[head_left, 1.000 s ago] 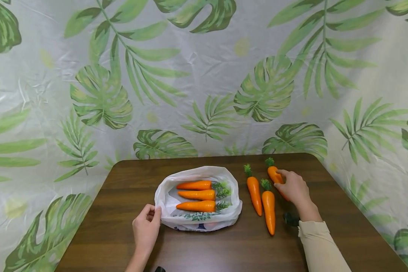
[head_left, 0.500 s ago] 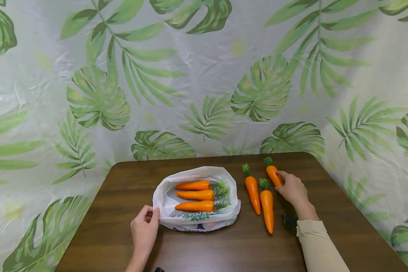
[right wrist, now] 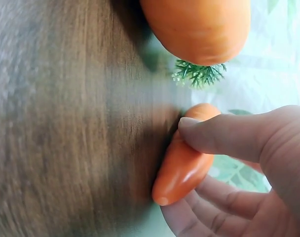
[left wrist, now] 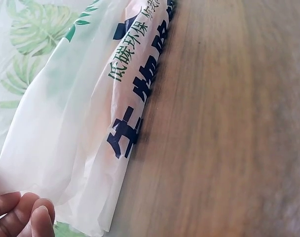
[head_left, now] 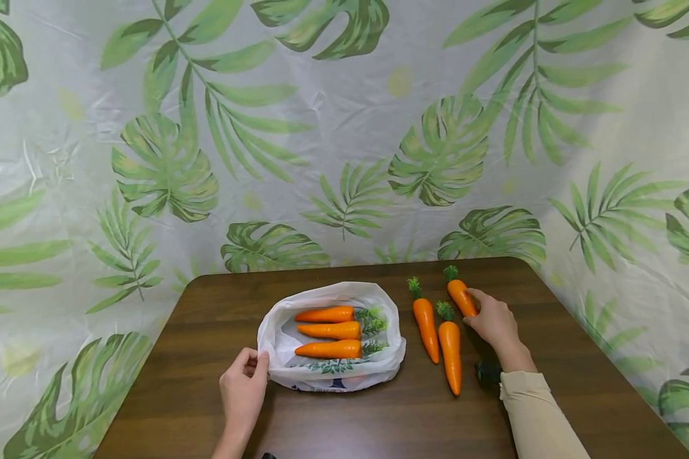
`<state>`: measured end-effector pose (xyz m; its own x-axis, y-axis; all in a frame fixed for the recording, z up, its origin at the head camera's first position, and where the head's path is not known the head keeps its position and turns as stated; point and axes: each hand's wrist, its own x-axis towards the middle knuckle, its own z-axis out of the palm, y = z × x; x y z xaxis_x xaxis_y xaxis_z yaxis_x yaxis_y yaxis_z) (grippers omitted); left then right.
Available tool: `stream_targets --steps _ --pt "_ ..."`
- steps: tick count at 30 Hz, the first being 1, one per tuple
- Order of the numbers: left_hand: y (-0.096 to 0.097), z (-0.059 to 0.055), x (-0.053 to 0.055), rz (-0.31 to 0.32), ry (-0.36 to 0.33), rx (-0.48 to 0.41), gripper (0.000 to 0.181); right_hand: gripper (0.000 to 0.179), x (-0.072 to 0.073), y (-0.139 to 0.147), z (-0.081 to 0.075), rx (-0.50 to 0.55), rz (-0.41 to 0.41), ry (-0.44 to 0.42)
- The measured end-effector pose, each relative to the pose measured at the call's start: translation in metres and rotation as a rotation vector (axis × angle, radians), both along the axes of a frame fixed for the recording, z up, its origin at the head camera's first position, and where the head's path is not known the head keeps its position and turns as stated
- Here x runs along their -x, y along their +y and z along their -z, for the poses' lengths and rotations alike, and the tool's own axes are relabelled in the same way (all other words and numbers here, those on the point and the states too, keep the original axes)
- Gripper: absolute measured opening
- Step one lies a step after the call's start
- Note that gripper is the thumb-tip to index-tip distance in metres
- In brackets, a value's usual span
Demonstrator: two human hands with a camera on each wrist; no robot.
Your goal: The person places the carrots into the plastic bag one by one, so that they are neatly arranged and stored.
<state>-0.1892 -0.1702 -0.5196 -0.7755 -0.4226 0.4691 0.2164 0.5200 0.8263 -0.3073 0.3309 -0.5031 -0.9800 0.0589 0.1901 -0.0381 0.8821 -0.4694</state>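
Note:
At the near left rim of a white plastic bag point(head_left: 344, 381), my left hand point(head_left: 242, 386) pinches the edge between thumb and fingers. The bag lies with its mouth open, and three orange carrots point(head_left: 328, 349) with green tops show inside. In the left wrist view the fingers point(left wrist: 40, 219) meet the thin plastic point(left wrist: 46, 148). On the right, my right hand point(head_left: 496, 325) holds a carrot point(head_left: 459, 294) by its body. The right wrist view shows the thumb on one side of that carrot point(right wrist: 184, 170), fingers on the other, its tip low near the tabletop.
Two more carrots, a left one point(head_left: 425, 326) and a right one point(head_left: 450, 357), lie between bag and right hand, leafy ends away from me. The brown wooden table point(head_left: 344, 433) ends before a leaf-patterned sheet point(head_left: 344, 127). A dark object point(head_left: 487, 373) sits under the right wrist.
The whole head view has shifted slightly left. My right hand's fingers have settled around the far carrot, which stays in about the same place. The left hand keeps its hold on the bag.

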Motion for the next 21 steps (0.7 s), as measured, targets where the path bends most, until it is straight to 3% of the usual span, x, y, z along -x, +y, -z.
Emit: stream_targets --steps 21 --pt "-0.0008 -0.0004 -0.0011 0.011 -0.012 -0.01 0.019 0.069 -0.0014 0.0 -0.0021 0.006 0.023 -0.02"
